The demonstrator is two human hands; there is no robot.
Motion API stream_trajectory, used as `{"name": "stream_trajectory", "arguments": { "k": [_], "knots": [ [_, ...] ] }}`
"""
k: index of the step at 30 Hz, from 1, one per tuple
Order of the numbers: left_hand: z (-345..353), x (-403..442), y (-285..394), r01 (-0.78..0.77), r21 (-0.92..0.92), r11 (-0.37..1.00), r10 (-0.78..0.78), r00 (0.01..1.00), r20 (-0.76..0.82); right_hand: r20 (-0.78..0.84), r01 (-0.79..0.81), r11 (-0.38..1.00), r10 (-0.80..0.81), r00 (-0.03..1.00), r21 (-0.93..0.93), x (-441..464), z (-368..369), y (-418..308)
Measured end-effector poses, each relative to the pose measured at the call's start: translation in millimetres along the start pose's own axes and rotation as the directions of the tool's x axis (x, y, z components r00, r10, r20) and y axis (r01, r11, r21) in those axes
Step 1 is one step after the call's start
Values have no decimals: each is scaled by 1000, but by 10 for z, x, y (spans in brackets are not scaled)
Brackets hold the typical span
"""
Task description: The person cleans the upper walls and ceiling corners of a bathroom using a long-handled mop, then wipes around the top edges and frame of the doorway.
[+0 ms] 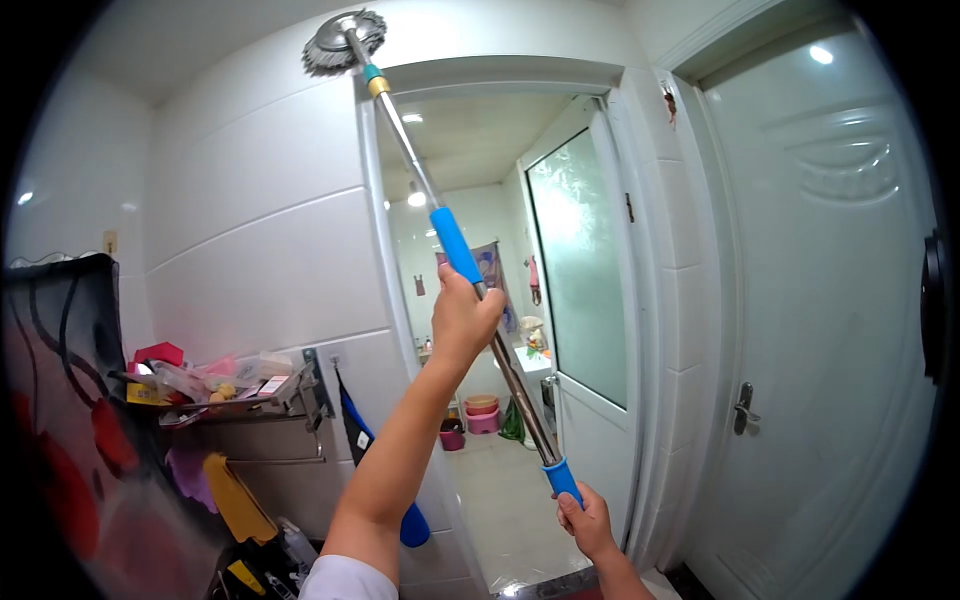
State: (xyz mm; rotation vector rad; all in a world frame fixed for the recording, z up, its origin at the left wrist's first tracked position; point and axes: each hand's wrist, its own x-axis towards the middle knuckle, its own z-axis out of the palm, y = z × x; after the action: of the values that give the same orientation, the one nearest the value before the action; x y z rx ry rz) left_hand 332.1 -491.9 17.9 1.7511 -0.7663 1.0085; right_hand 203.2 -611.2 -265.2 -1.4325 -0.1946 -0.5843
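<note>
A long metal mop pole (pixel 412 160) with blue grips runs diagonally from lower right to upper left. Its round grey mop head (pixel 344 43) is up against the white wall, above the left corner of the door frame. My left hand (pixel 465 318) is wrapped round the pole at the lower end of the upper blue grip. Lower down and to the right, my right hand (pixel 588 522) grips the blue handle at the pole's bottom end.
A cluttered metal rack (pixel 290 392) is on the wall at left, beside a dark floral cover (pixel 60 400). The doorway's frosted glass door (pixel 585 270) stands open. A closed pale door (pixel 830 300) is at right. Pink buckets (pixel 482 420) sit in the room beyond.
</note>
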Motion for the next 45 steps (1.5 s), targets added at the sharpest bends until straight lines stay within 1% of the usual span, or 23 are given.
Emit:
{"name": "stream_trajectory", "arguments": {
  "k": [2, 3, 8, 9, 12, 15, 18, 21, 25, 27, 28, 30, 31, 33, 34, 35, 36, 37, 38, 40, 41, 44, 45],
  "knots": [
    [246, 31, 148, -66, 98, 993, 61, 997, 54, -23, 2, 999, -1, 1000, 44, -11, -109, 6],
    [386, 35, 236, -49, 92, 995, 37, 992, 121, -34, 5, 996, -2, 999, 93, -11, -161, 6],
    [1202, 119, 669, -149, 245, 958, 83, 962, 261, -74, 1, 980, 14, 997, 199, 62, -410, 58],
    [1332, 116, 768, -154, 224, 962, 71, 938, 339, -74, -1, 972, 19, 997, 233, 76, -456, 72],
    [1717, 88, 961, -228, 264, 937, 106, 907, 407, -125, -22, 948, 65, 990, 318, 78, -561, 53],
    [1853, 43, 1025, -250, 257, 934, 113, 886, 449, -80, -39, 912, 78, 994, 409, 47, -587, 29],
    [1647, -56, 967, -253, 256, 933, 110, 879, 464, -38, -75, 901, 101, 994, 427, -23, -464, 125],
    [1386, -305, 674, -243, 256, 936, 103, 882, 461, 20, -78, 931, 75, 997, 358, -182, -306, 454],
    [990, -706, 163, -223, 249, 942, 118, 919, 376, 52, -113, 941, 101, 993, 318, -487, -71, 904],
    [670, -857, 60, -78, 287, 955, -21, 945, 325, 118, -183, 952, 159, 980, 243, -592, 52, 1034],
    [530, -923, -15, -74, 289, 954, -25, 946, 322, 122, -187, 952, 161, 979, 242, -634, 118, 1062],
    [258, -1020, -167, 32, 272, 962, -106, 959, 264, 96, -230, 948, 213, 972, 220, -671, 276, 1095],
    [140, -1069, -241, 31, 277, 960, -106, 959, 262, 70, -132, 975, 121, 990, 177, -698, 363, 1088],
    [-53, -1158, -373, 115, 237, 965, -156, 975, 160, 77, -124, 983, 114, 990, 134, -743, 417, 1075],
    [-132, -1194, -436, 112, 238, 965, -154, 974, 166, 84, -116, 990, 108, 991, 85, -760, 432, 1079],
    [-203, -1229, -495, 137, 224, 965, -162, 982, 94, 79, -118, 989, 112, 991, 87, -768, 444, 1080],
    [-272, -1251, -552, 162, 209, 964, -170, 985, 20, 54, 2, 999, 0, 999, -44, -761, 452, 1078],
    [-330, -1249, -615, 157, 147, 977, -159, 987, 3, 45, 120, 977, -114, 992, -176, -749, 458, 1058],
    [-372, -1241, -657, 155, 148, 977, -157, 988, 6, 42, 120, 977, -114, 993, -174, -733, 432, 1027],
    [-423, -1198, -700, 190, 88, 978, -185, 981, -60, 150, 49, 950, -3, 989, -309, -672, 328, 933],
    [-398, -1166, -700, 121, 51, 991, -116, 989, -93, 80, 53, 931, -26, 996, -361, -632, 303, 888],
    [-273, -1049, -594, 144, 85, 986, -137, 987, -84, 21, 37, 926, -31, 999, -375, -529, 168, 772],
    [-229, -1011, -560, 105, 66, 992, -100, 992, -79, -2, 90, 927, -97, 995, -365, -497, 134, 769]
  ]
}}
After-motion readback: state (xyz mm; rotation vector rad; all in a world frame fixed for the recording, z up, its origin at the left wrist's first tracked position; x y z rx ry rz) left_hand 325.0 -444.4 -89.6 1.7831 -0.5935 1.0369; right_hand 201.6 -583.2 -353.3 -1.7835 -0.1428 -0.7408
